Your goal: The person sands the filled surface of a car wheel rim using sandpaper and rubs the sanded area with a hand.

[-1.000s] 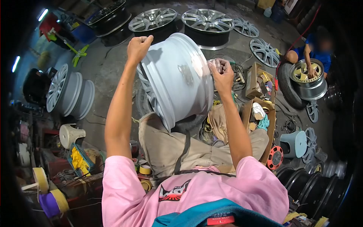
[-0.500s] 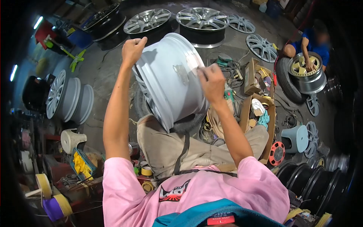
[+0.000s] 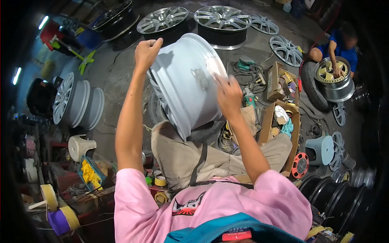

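A light grey wheel rim (image 3: 184, 81) stands tilted above my lap, its spoked face turned left. My left hand (image 3: 148, 52) is curled over the rim's upper left edge, gripping it. Against the right part of the barrel is my right hand (image 3: 229, 95), blurred by motion, its fingers bent beside a pale whitish patch (image 3: 214, 68). What lies under those fingers cannot be made out. A rough darker patch (image 3: 199, 79) shows mid-barrel. Behind the rim's lower side a black tyre (image 3: 206, 133) is partly visible.
Several wheels line the back, including a silver one (image 3: 223, 20). Cardboard boxes (image 3: 265, 123) with supplies and a green power tool (image 3: 250, 99) lie right. A co-worker in blue (image 3: 344, 54) handles a gold-centred wheel (image 3: 332, 79). Grey rims (image 3: 77, 101) stand left; a blue stool (image 3: 320, 150) right.
My right hand has moved left from the rim's right edge onto the barrel and slightly downward. The small piece seen in its fingers earlier is no longer distinct. My left hand keeps its hold.
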The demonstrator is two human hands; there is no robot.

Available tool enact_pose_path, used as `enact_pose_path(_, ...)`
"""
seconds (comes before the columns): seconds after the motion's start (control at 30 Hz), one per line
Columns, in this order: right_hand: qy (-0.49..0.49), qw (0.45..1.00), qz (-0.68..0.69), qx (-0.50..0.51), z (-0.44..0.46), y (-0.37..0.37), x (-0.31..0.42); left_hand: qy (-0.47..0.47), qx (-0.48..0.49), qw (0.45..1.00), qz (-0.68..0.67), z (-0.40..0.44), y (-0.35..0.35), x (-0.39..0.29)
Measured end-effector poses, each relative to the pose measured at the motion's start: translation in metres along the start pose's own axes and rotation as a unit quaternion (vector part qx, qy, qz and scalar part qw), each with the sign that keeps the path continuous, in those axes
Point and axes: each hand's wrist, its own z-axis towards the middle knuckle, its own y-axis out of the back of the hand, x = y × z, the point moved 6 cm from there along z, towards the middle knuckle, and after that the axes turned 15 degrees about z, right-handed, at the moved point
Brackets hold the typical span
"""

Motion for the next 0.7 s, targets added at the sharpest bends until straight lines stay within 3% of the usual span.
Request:
enact_pose_path(0.1, -0.011, 1.000, 0.006, -0.002, -0.044, 0.012, -0.006, -0.014, -0.019, 1.000, -0.003, 0.000, -0.004, 0.001)
enact_pose_path(0.23, 0.053, 0.998, -0.028, 0.013, 0.009, -0.005, -0.002, 0.015, -0.001, 1.000, -0.001, 0.002, 0.000, 0.000)
enact_pose_path(0.37, 0.058, 0.998, -0.006, 0.031, 0.026, -0.011, 0.003, -0.001, -0.007, 1.000, 0.002, 0.005, -0.004, 0.009)
enact_pose_path(0.53, 0.047, 0.997, -0.026, 0.060, -0.036, 0.000, 0.000, -0.005, -0.011, 1.000, -0.029, 0.004, -0.007, 0.005)
enact_pose_path(0.7, 0.065, 0.996, -0.050, 0.032, 0.016, -0.027, 0.013, 0.002, -0.013, 1.000, -0.007, 0.001, -0.003, 0.004)
